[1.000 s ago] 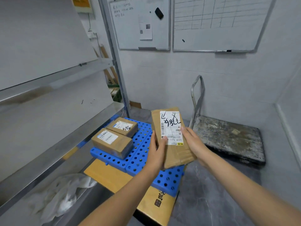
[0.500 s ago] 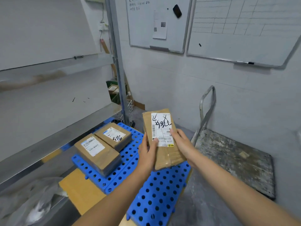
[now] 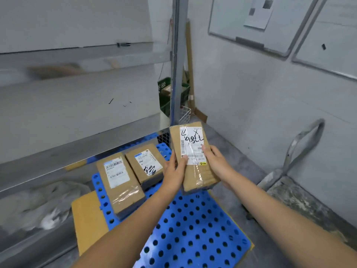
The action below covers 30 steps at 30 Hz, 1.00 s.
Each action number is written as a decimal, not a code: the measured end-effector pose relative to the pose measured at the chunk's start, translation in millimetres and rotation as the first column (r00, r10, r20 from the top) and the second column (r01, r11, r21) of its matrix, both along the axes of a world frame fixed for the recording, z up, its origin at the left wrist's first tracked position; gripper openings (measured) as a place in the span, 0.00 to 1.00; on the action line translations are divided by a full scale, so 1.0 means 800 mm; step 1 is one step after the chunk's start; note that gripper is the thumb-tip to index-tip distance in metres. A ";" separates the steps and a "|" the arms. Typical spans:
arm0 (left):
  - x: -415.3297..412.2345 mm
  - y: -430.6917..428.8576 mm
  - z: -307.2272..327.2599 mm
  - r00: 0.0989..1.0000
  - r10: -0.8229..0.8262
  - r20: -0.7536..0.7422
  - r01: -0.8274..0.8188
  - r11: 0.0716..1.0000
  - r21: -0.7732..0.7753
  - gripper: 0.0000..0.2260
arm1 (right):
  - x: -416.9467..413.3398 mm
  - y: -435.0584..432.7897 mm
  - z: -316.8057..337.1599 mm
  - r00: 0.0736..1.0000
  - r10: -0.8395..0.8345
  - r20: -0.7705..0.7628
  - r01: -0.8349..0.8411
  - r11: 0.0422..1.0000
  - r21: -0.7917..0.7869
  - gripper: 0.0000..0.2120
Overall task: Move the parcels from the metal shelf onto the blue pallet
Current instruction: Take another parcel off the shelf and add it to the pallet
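Both hands grip one brown parcel (image 3: 193,157) in the air above the far part of the blue pallet (image 3: 193,229). The left hand (image 3: 174,171) curls round its left edge with the thumb on the white label. The right hand (image 3: 216,165) holds the right edge, thumb on top. The parcel is tilted, label up, and touches nothing but the hands.

Below and to the left, two more boxes lie flat on the pallet just beside each other, the near box (image 3: 120,184) and the far box (image 3: 147,165). They fill the pallet's left part. A cardboard sheet (image 3: 87,215) lies under the pallet.

The metal shelf (image 3: 77,149) runs along the left, its front edge close to the two boxes. Its upright post (image 3: 176,55) stands just behind the held parcel. Something pale and crumpled (image 3: 48,206) lies on the lower level, too blurred to identify. Behind the post sit a green crate (image 3: 164,93) and a small white wire basket (image 3: 184,114). To the right stands a worn flat trolley (image 3: 301,147) by the wall, below a whiteboard (image 3: 251,22).
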State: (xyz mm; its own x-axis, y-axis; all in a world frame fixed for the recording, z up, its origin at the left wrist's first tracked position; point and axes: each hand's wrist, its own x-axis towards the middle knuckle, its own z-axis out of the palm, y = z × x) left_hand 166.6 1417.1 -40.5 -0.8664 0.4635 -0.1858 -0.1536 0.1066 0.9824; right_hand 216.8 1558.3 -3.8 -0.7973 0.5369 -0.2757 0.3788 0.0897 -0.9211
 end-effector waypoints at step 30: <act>-0.162 0.081 -0.126 0.836 0.546 -0.058 -0.426 0.579 -0.695 0.26 | -0.268 0.107 -0.184 0.737 0.630 0.246 -0.650 0.760 -0.003 0.29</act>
State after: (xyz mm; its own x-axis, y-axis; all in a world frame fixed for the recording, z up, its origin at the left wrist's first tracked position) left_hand 36.9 1482.3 -141.5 -0.8575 -0.3167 -0.4055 -0.5137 0.5730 0.6386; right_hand 2.4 1643.6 -150.7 -0.8839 -0.0508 -0.4648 0.3947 0.4521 -0.7999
